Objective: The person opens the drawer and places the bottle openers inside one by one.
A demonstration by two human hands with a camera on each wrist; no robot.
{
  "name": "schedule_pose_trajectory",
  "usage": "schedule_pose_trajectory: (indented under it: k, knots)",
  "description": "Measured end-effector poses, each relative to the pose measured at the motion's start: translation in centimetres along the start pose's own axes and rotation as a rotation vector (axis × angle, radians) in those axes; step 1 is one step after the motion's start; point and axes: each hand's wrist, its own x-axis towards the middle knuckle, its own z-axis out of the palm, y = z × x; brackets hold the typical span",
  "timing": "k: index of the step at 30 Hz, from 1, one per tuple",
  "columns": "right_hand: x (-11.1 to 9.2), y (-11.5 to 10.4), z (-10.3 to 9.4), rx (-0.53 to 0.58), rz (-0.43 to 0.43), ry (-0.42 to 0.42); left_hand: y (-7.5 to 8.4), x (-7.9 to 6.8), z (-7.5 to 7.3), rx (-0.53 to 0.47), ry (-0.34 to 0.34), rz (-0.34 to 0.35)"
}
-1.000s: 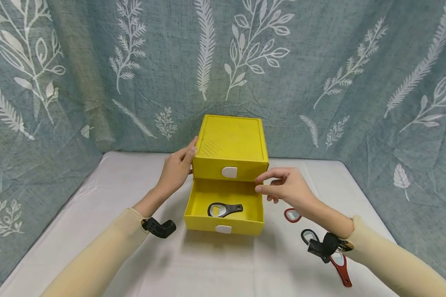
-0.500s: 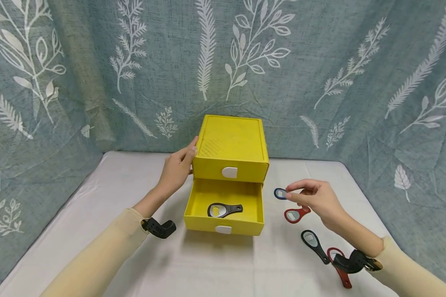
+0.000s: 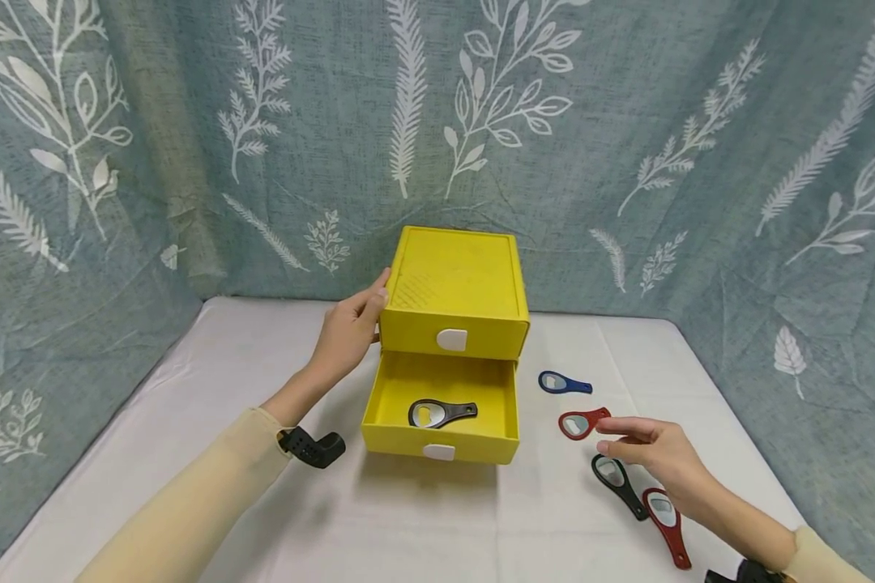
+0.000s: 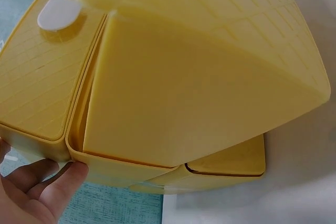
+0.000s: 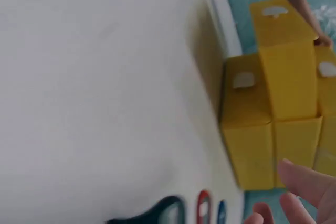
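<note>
1. Left hand [image 3: 345,334]: I have it against the left side of the yellow drawer unit [image 3: 455,271], fingers along the wall, thumb by the top front corner. Touching, not wrapped round; the left wrist view shows fingertips at the casing edge.
2. Right hand [image 3: 656,453]: thumb and index finger apart with a gap, other fingers bent loosely. I have it near the red opener [image 3: 586,423] and the black opener [image 3: 622,489]. Index tip overlaps the red handle's end in the head view; cannot tell if it touches.
3. Change: half a second ago my right hand was at the blue opener [image 3: 567,384], covering its handle; now that opener lies fully in sight and the hand is lower and further right. A second ago it was up by the drawer's right edge. Left hand same place throughout.
4. Same as before: pulled-out drawer [image 3: 394,444] stands open, with the black-handled opener [image 3: 446,414] lying inside, handle to the right.
5. Count, openers: five. One in the drawer; four on the surface [image 3: 262,356] right of the unit: one blue, two red, one black. The second red opener [image 3: 668,528] is nearest the camera, its head just beside the black one's handle end.
6. Count, unit: one. Right wrist view shows three drawer fronts with white tabs, middle one out.
</note>
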Motion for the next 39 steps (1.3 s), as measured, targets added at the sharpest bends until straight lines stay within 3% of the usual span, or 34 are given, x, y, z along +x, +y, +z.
schedule_pose_trajectory:
  k: [14, 30, 39]
  knots:
    - [-1.6, 3.7, -0.5, -0.03, 0.156, 0.066, 0.0, 0.0, 0.1, -0.008, -0.005, 0.006]
    - [-1.3, 4.4, -0.6, -0.002, 0.225, 0.087, -0.2, 0.1, 0.1, 0.01, 0.016, 0.012]
    - [-1.0, 4.6, -0.2, -0.188, 0.158, 0.11, -0.3, 0.3, 0.2, 0.013, 0.015, 0.008]
